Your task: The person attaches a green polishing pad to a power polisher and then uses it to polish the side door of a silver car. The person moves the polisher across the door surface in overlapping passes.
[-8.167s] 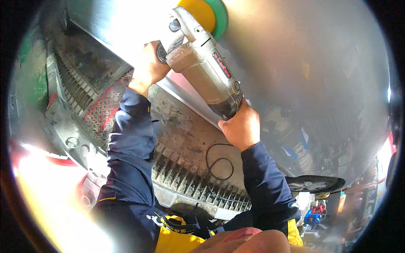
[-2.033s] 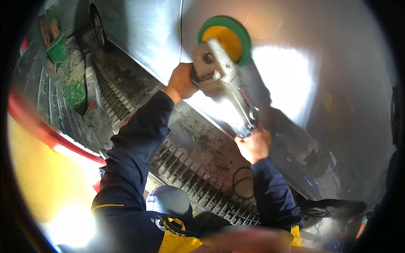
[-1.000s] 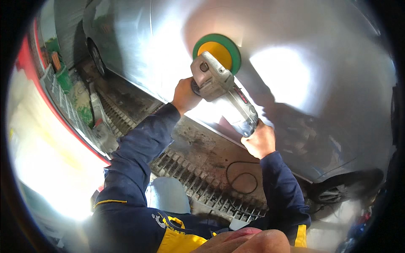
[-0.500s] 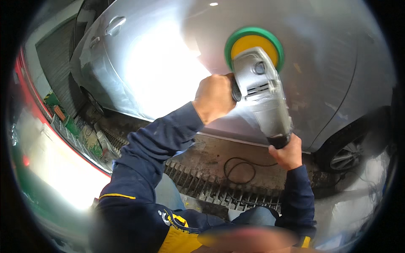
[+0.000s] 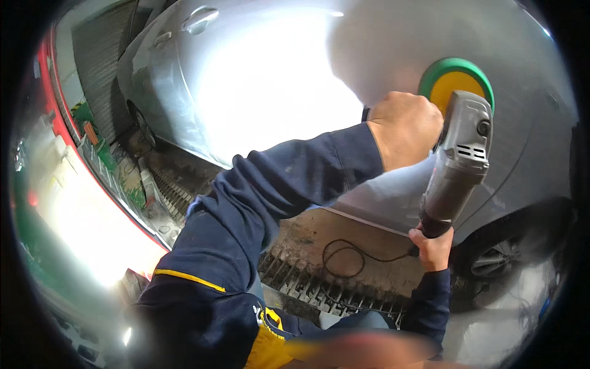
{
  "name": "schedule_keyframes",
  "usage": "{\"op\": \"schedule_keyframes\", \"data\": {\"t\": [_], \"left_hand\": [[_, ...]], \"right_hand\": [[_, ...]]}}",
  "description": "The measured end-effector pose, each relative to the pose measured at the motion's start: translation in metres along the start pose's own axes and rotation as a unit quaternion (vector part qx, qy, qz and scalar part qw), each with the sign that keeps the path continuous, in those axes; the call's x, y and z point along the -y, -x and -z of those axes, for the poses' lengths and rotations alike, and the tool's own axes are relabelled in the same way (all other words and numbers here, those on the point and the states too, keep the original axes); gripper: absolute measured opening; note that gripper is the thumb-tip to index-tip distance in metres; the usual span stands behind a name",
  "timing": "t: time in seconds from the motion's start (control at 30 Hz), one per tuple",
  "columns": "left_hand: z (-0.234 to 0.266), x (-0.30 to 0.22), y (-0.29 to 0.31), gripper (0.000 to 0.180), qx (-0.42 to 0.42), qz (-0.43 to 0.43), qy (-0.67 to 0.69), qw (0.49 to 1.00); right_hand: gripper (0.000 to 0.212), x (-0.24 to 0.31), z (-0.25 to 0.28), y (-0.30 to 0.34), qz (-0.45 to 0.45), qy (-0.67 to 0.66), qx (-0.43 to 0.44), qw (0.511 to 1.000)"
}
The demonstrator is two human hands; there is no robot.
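Note:
A grey polishing machine point(image 5: 462, 157) lies against the side of a silver car point(image 5: 381, 49). Its round pad point(image 5: 453, 80), green at the rim and yellow behind, meets the door panel towards the right. My left hand point(image 5: 405, 129) is closed around the side handle, which is mostly hidden by the fist. Lower down, my right hand point(image 5: 433, 247) grips the dark rear end of the polisher, where the power cord leaves it. Both arms reach out in dark blue sleeves.
The black cord point(image 5: 344, 258) loops on the floor beside a metal floor grate point(image 5: 295, 280). At the right is the car's wheel point(image 5: 495, 261). A door handle point(image 5: 200, 19) sits up left. A red-edged surface point(image 5: 92, 203) reflects bright light at the left.
The polisher has moved right along the car panel, and both hands have travelled with it. My left arm now stretches further across. The pad shows less blur.

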State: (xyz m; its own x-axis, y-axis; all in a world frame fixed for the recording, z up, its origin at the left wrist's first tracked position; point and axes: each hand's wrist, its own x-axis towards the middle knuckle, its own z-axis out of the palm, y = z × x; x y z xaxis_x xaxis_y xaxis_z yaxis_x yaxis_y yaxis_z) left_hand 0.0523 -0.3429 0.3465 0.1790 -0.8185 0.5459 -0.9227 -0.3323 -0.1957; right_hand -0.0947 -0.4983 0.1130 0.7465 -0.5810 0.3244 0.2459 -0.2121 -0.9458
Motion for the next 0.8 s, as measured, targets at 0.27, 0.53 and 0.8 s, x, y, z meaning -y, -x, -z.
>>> {"op": "schedule_keyframes", "data": {"t": [0.27,0.53,0.8], "left_hand": [[0.004,0.142,0.122,0.011,-0.095,0.106,0.007,0.99],[0.015,0.291,0.247,0.017,-0.088,0.28,0.044,0.955],[-0.003,0.445,0.376,0.027,-0.15,0.403,0.109,0.896]], "right_hand": [[0.021,0.01,-0.142,-0.014,0.068,0.144,0.034,0.987],[0.034,0.033,-0.304,-0.035,0.129,0.243,0.1,0.956],[0.025,0.046,-0.462,-0.071,0.303,0.348,0.241,0.854]]}}
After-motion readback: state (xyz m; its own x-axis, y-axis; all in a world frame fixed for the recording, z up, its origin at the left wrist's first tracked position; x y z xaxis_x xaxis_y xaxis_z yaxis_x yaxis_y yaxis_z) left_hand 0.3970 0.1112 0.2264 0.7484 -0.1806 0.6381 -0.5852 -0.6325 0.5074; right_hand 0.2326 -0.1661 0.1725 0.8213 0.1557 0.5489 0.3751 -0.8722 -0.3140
